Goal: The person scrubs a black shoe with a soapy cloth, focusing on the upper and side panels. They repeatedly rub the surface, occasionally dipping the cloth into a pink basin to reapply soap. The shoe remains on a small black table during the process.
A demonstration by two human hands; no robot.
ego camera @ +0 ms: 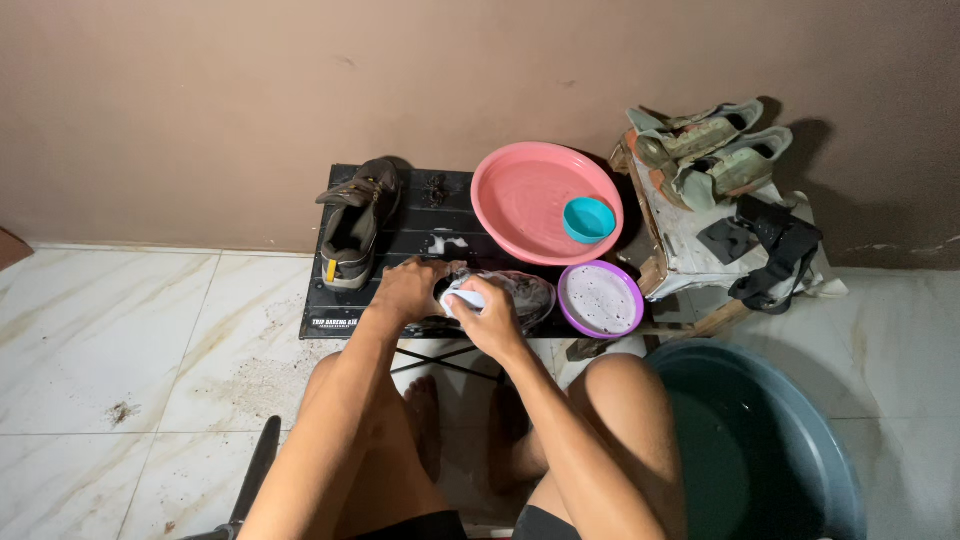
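Observation:
A soapy dark shoe lies on its side on the small black folding table. My left hand grips the shoe at its heel end and holds it down. A white brush or cloth is in my right hand, pressed against the shoe's opening. Which of the two it is I cannot tell. Foam covers the shoe's side. A second brown shoe stands upright at the table's left.
A pink basin with a small teal cup sits at the table's back right. A purple bowl of white suds is beside the shoe. A stool with greenish shoes stands right; a dark water tub is near my right knee.

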